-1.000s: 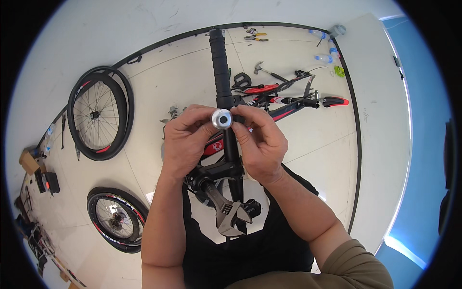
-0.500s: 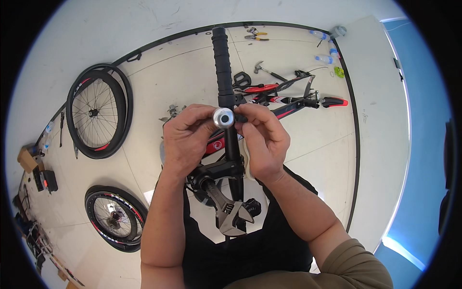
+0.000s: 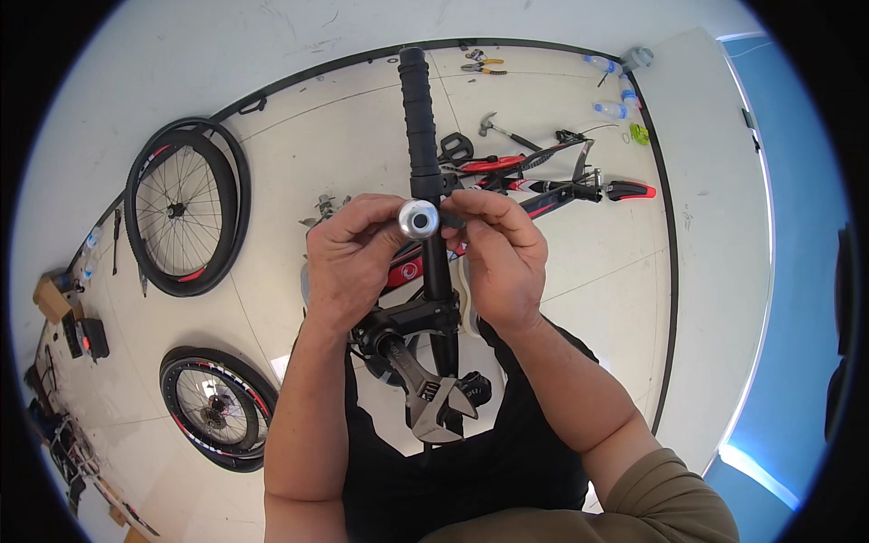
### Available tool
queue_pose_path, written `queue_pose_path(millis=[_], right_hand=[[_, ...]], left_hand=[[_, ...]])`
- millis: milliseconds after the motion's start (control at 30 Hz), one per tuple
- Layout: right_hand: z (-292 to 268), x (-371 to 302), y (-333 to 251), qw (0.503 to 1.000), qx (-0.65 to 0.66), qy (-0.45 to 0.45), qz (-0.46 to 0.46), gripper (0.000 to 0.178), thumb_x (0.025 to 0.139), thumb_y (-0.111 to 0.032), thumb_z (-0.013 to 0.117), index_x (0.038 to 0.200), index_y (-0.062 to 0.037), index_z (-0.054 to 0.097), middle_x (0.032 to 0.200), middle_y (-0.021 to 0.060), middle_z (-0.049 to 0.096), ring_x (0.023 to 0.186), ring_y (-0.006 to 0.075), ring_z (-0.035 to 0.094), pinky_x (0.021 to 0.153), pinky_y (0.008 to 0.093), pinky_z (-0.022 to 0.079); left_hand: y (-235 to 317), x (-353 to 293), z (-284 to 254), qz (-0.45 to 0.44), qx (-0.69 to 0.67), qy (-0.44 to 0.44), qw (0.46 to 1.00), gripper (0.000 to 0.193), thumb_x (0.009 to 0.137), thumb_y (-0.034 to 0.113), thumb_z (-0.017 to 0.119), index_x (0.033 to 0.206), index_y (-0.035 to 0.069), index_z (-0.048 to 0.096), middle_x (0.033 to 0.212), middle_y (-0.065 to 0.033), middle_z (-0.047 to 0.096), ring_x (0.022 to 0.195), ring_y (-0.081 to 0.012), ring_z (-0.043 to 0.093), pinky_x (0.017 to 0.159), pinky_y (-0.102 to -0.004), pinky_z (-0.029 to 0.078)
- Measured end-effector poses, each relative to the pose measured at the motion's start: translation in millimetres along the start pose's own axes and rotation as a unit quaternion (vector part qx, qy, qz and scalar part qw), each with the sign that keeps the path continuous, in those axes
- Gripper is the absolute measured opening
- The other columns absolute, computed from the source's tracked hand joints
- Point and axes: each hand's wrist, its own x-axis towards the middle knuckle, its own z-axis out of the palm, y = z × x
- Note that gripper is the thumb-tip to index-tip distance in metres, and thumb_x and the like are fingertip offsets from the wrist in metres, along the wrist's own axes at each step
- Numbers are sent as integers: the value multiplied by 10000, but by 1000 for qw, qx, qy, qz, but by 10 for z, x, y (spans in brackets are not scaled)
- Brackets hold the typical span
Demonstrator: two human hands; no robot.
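A round silver bicycle bell with a dark centre sits at the black handlebar, just below the ribbed rubber grip. My left hand is closed on the bell's left side, thumb and fingertips pinching it. From the right, my right hand pinches a small black part beside the bell, its thumb bent under the forefinger. The fingertips partly cover that black part. Nearer me, an adjustable wrench lies across the handlebar by the black stem.
Two wheels, an upper one and a lower one, lie on the floor at left. A red and black bicycle frame, a hammer, pliers and plastic bottles lie beyond. A toolbox is far left.
My right thumb has moved up toward the forefinger at the black part. The bell has shifted very slightly left and up; my left hand keeps its hold.
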Motion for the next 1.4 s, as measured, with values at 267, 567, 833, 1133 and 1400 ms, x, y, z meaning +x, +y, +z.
queue_pose_path(millis=[267, 567, 833, 1133, 1400], right_hand=[[-1, 3, 2, 1000, -8, -8, 2, 289, 987, 70, 490, 1228, 35, 648, 1152, 114, 699, 970, 134, 659, 842, 284, 553], [45, 0, -47, 1000, 9, 11, 17, 292, 975, 70, 499, 1228, 39, 642, 1132, 105, 697, 954, 131, 655, 844, 286, 555], [-11, 16, 16, 1000, -13, -10, -1, 297, 975, 92, 481, 1221, 41, 640, 1122, 96, 700, 951, 124, 656, 836, 279, 549], [41, 1, -11, 1000, 5, 21, 0, 288, 972, 100, 482, 1195, 37, 652, 1099, 99, 703, 884, 127, 643, 780, 280, 536], [-74, 453, -146, 981, -116, 91, -124, 179, 992, 30, 538, 1128, 52, 652, 1040, 116, 706, 803, 136, 623, 722, 274, 507]], left_hand=[[-30, -3, -17, 12, 4, -7, 1000, 182, 926, -18, 729, 1108, -18, 735, 1062, -61, 724, 955, -120, 658, 869, -263, 534], [5, -5, 4, -9, 6, 5, 1000, 164, 901, -57, 733, 1057, -5, 734, 1052, -65, 720, 959, -127, 670, 880, -263, 550], [-31, -2, -1, -4, -4, 4, 1000, 170, 895, -68, 734, 1053, -5, 732, 1054, -65, 716, 959, -128, 666, 881, -265, 546], [-72, -11, -5, -11, -50, -6, 999, 176, 916, -62, 720, 1084, -11, 709, 1064, -54, 714, 966, -133, 674, 897, -262, 552], [-19, 24, 65, -70, -33, -15, 997, 311, 870, 50, 816, 1116, -8, 634, 997, -66, 709, 889, -114, 664, 822, -269, 554]])
